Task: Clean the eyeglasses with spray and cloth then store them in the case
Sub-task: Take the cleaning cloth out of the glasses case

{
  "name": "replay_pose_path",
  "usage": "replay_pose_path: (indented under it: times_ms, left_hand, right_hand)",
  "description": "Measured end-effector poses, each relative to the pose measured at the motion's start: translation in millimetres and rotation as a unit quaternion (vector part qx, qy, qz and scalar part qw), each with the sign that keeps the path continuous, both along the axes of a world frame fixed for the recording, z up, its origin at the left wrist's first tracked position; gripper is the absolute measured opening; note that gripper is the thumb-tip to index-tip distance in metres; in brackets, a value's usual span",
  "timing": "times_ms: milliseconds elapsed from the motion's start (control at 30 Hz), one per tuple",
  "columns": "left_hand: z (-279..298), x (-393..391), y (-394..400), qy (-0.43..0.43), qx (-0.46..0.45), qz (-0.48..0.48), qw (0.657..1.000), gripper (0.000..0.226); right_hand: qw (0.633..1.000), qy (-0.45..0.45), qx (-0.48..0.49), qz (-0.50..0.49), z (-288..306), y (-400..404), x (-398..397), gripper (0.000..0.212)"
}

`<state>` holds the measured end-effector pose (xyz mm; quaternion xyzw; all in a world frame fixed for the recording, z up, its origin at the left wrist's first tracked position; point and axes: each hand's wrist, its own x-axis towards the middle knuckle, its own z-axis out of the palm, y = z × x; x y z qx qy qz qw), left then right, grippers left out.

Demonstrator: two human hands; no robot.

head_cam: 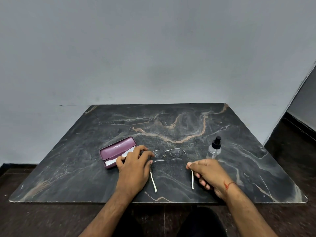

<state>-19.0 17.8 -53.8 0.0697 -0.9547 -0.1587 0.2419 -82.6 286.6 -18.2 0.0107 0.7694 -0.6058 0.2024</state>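
Your table (239, 168) is a dark marble slab with tan and white veins, set against a grey wall (153, 48). On its left half lies the case (118, 151), mauve, with its lid swung up toward the wall and a white cloth (111, 161) lying in the tray. Your left hand (135, 168) rests palm down just beside the case, fingers spread loosely over the left hinge end of the glasses (169, 153); whether that grip pinches the frame cannot be told. Your right hand (208, 173), a red thread at its wrist, pinches the right arm of the glasses between thumb and forefinger, the other fingers curled. The spray (215, 148), a clear bottle with a black nozzle, stands upright just beyond that hand. The glasses sit between your hands, near the table's front middle: thin metal rims, clear lenses speckled with droplets, both arms unfolded toward you with white tips.
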Motion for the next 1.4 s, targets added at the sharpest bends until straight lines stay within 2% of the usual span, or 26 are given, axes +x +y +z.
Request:
replay_pose_path:
  times_ms: [333, 433, 600, 733, 900, 1000, 1100, 1233, 1400]
  left_hand:
    - [8, 8, 4, -0.013, 0.024, 0.006, 1.000, 0.047]
    - [10, 16, -1, 0.012, 0.039, 0.027, 0.999, 0.044]
    - [18, 34, -51, 0.078, 0.042, 0.090, 0.992, 0.032]
    - [17, 49, -100, 0.058, 0.115, 0.133, 0.983, 0.029]
    - [3, 62, -123, -0.001, 0.203, 0.152, 0.967, 0.030]
    - [4, 61, -122, -0.032, 0.165, 0.127, 0.978, 0.033]
    - [1, 63, -121, -0.047, 0.141, 0.105, 0.983, 0.036]
    - [1, 65, -124, -0.053, 0.134, 0.091, 0.985, 0.044]
    - [3, 66, -123, -0.048, 0.127, 0.088, 0.987, 0.065]
  right_hand:
    - [1.000, -0.002, 0.014, -0.018, 6, -3, 3, 0.027]
    - [0.999, 0.009, 0.008, -0.043, 8, -2, 9, 0.030]
    - [0.993, 0.076, 0.000, -0.092, 10, -5, 23, 0.020]
    - [0.977, 0.177, 0.056, -0.102, 7, -7, 38, 0.017]
    - [0.954, 0.282, 0.081, -0.064, 15, -25, 51, 0.009]
    - [0.942, 0.321, 0.098, -0.009, 24, -49, 50, 0.003]
    - [0.920, 0.357, 0.153, 0.046, 36, -81, 41, 0.006]
    - [0.897, 0.361, 0.230, 0.112, 42, -134, 25, 0.012]
    - [0.860, 0.337, 0.338, 0.181, 43, -199, 12, 0.022]
